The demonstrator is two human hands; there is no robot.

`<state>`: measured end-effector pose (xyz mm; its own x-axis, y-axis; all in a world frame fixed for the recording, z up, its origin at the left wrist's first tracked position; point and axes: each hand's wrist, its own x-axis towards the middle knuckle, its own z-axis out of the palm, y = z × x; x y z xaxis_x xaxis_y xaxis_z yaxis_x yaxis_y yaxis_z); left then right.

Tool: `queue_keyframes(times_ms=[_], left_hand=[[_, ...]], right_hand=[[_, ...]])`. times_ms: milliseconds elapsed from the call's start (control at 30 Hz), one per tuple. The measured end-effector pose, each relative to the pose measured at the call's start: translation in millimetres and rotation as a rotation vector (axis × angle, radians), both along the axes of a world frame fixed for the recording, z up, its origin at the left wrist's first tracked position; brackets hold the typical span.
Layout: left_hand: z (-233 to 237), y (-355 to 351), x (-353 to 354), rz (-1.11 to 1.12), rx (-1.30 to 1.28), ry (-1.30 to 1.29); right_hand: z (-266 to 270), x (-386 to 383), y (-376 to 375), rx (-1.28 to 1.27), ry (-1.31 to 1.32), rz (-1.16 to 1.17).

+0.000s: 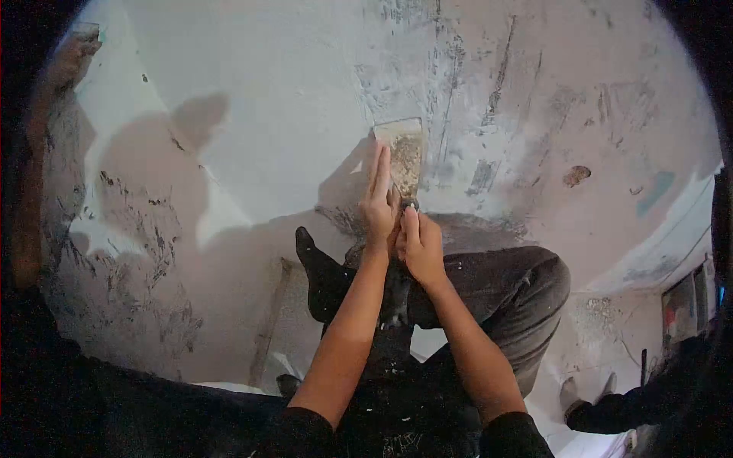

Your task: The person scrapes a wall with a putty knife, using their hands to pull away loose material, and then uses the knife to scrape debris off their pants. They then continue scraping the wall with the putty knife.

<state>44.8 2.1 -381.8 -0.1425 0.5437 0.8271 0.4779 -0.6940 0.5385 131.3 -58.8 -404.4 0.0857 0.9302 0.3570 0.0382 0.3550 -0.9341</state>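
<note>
Against the wall (275, 91), the right hand (421, 243) grips the scraper (406, 156); the left hand (379, 206) steadies its blade, fingers straight.

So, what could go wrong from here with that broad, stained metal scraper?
The left hand has fingers stretched along the scraper's blade, so a slip might nick or scrape them. A blade corner could gouge the patchy white wall if tilted. The black-socked foot might lose grip if the person leans hard.
</note>
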Motion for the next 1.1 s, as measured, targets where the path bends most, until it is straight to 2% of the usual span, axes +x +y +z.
queue_keyframes(times_ms=[133, 167, 200, 267, 300, 367, 400, 467, 500, 533, 600, 700, 833, 900, 933, 1000, 1100], left_hand=[[-1, 2, 1, 0.095, 0.115, 0.039], [-2, 2, -2, 0.188, 0.228, 0.082], [-5, -2, -2, 0.193, 0.235, 0.075], [-21, -12, -3, 0.002, -0.018, -0.333], [-33, -12, -8, -0.004, -0.008, -0.339], [-51, -9, -20, -0.372, -0.479, -0.591], [-45, -14, -20, -0.379, -0.462, -0.594], [-29, -25, -18, -0.753, -0.629, -0.715], [-27, -25, -18, -0.872, -0.674, -0.767], [-26, -26, -19, -0.876, -0.663, -0.775], [-25, -28, -22, -1.035, -0.628, -0.695], [-19, -31, -22, -1.046, -0.600, -0.600], [-12, -34, -25, -1.110, -0.638, -0.607], [-13, -34, -22, -1.190, -0.600, -0.617], [-15, -32, -23, -1.192, -0.602, -0.615], [-17, -31, -25, -1.249, -0.597, -0.575], [-20, -32, -24, -1.313, -0.597, -0.647]], right_hand=[[6, 3, -4, 0.049, 0.011, 0.018], [4, 3, -6, 0.002, 0.027, 0.036], [3, 5, -8, -0.044, 0.042, 0.055], [8, 10, -15, -0.026, 0.025, 0.079], [18, 12, -21, -0.077, 0.114, 0.163], [29, 16, -29, -0.170, 0.271, 0.283], [28, 19, -30, -0.154, 0.261, 0.285], [21, 25, -27, -0.250, 0.511, 0.487], [19, 25, -25, -0.248, 0.588, 0.502], [16, 26, -24, -0.246, 0.575, 0.505], [16, 29, -24, -0.278, 0.731, 0.634], [25, 32, -31, -0.280, 0.781, 0.742], [10, 39, -24, -0.277, 0.873, 0.869], [-2, 40, -20, -0.189, 1.018, 1.066], [-11, 39, -14, -0.187, 1.020, 1.065], [-18, 35, -8, -0.039, 1.101, 1.279], [-5, 42, -20, -0.193, 1.036, 1.154]])
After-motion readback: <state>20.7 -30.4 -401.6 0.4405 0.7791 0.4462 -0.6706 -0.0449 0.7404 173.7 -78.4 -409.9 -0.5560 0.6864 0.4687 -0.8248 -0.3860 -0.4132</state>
